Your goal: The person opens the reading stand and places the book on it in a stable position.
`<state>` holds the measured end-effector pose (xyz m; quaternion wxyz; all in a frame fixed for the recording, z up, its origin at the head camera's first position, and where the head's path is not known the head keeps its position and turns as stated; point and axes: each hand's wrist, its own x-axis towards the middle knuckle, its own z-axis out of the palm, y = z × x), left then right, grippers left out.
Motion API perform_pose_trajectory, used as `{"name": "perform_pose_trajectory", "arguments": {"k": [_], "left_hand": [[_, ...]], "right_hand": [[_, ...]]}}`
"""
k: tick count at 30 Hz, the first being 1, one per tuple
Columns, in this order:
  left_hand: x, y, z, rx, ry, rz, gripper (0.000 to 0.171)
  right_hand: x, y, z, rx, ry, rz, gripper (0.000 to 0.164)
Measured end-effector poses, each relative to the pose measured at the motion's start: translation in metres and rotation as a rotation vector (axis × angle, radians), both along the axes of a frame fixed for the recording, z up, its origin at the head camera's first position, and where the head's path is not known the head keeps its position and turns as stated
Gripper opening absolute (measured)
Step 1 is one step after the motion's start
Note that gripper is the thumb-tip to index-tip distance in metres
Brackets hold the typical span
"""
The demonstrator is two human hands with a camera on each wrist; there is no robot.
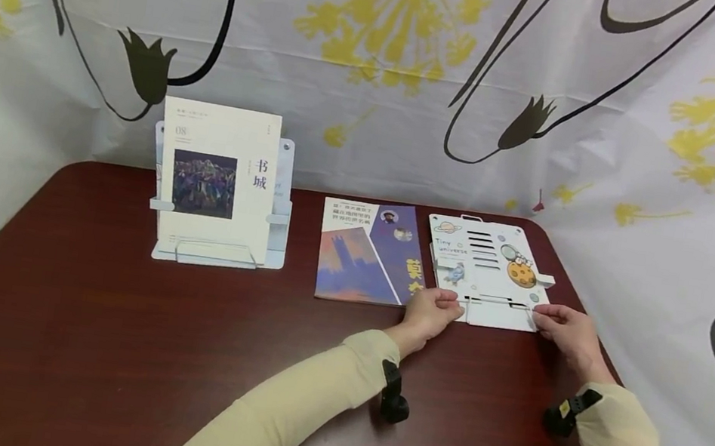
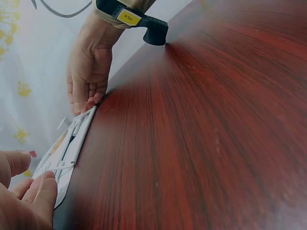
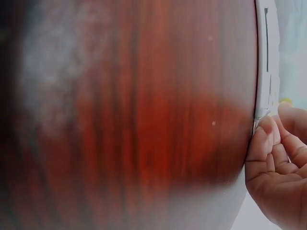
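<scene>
Bookstand, white, rectangular, slotted and printed with planets, lies flat on the dark red-brown wooden tabletop, its long axis seeming to run away from the person. Both hands are at its near edge, about equally close: left hand by the left corner, right hand by the right. A thin pale wire bar spans between them. The right hand's thumb and fingertips pinch its right end; the left hand's bent fingers touch its left end, though I cannot tell whether they pinch. Left of the bookstand lies a purple-and-white paperback; farther left, an upright cream magazine.
</scene>
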<state>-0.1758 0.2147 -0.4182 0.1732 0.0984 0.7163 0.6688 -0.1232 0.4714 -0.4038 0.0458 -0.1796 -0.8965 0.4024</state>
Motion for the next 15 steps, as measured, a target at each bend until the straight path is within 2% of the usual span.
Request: {"name": "perform_pose_trajectory", "arguments": {"k": [9,12,15], "left_hand": [[0.000,0.017,-0.002,-0.049,0.006,0.018,0.027],[-0.001,0.022,-0.001,-0.103,0.021,0.034,0.024],[-0.003,0.026,0.002,-0.192,0.079,0.037,0.020]], "right_hand": [[-0.002,0.002,0.001,0.031,-0.051,0.021,0.040],[-0.003,0.002,0.001,0.041,-0.079,0.022,0.039],[-0.003,0.004,0.002,0.051,-0.091,0.017,0.038]]}}
